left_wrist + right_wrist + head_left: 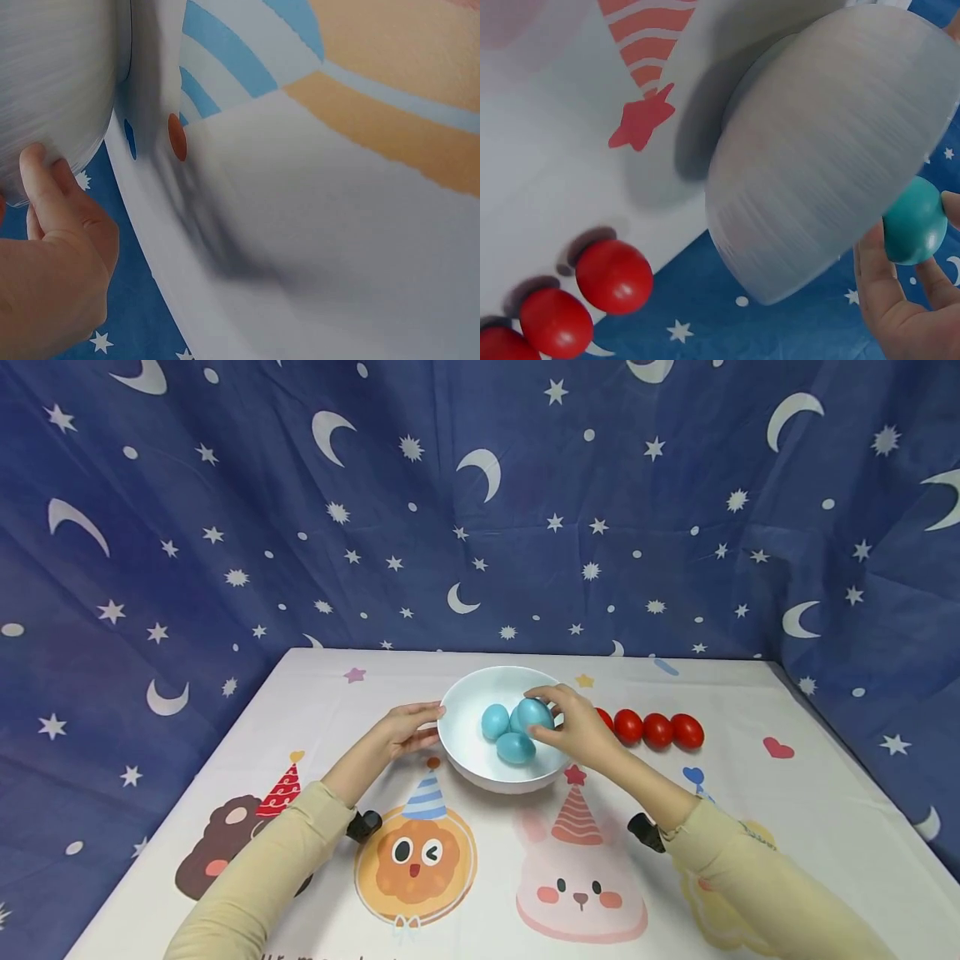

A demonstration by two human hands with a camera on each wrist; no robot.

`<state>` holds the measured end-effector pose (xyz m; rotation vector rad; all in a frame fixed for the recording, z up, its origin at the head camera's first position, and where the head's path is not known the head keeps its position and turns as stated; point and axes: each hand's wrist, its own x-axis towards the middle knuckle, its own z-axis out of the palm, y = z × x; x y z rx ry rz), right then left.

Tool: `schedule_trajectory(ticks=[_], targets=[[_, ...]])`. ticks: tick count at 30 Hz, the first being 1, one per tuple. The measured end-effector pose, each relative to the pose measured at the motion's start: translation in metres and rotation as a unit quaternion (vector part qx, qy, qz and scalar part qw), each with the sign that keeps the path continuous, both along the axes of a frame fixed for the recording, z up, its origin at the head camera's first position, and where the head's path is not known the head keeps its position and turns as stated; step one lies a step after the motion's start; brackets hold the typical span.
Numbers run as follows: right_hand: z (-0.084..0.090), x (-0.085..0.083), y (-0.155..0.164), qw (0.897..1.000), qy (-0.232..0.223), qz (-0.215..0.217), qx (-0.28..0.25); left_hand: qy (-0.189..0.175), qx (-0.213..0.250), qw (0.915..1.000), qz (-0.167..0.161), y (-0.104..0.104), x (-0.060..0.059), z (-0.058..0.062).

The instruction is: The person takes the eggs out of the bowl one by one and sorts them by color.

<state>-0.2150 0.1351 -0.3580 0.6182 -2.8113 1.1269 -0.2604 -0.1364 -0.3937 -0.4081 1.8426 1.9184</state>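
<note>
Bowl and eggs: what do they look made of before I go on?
Bowl: looks like white plastic or melamine, matte, with fine brushed streaks on its outer wall in the right wrist view; ceramic can't be ruled out. Blue eggs: smooth, evenly coloured, slightly glossy, likely painted wood or plastic; the right hand holds one. Red eggs: glossier, with highlights, probably the same kind.

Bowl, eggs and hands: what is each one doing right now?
White bowl: upright on the table, three blue eggs in or over it.
Blue egg: pinched by the right hand, above the bowl.
Two other blue eggs: lying in the bowl.
Red eggs: in a row on the table beside the bowl.
Left hand: resting against the bowl's outside.
</note>
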Motion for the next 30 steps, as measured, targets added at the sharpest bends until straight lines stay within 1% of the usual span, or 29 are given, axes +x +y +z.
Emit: schedule_trajectory(ticks=[5, 9, 14, 22, 30], targets=[[0.007, 0.009, 0.008, 1.000, 0.009, -0.005, -0.003, 0.004, -0.004, 1.0000, -0.006, -0.002, -0.001, 0.002], [0.009, 0.015, 0.016, 1.000, 0.018, -0.008, -0.002, 0.006, -0.012, 0.9999, -0.006, -0.003, -0.002, 0.003], [0.008, 0.028, 0.031, 0.999, 0.027, -0.026, 0.002, 0.005, -0.011, 0.9998, -0.012, 0.001, -0.002, 0.001], [0.004, 0.043, 0.049, 0.998, 0.059, -0.036, 0.005, -0.004, 0.000, 1.0000, -0.006, 0.002, -0.003, -0.002], [-0.003, 0.051, 0.065, 0.998, 0.041, -0.047, 0.000, -0.001, 0.001, 1.0000, -0.005, -0.001, -0.001, -0.001]])
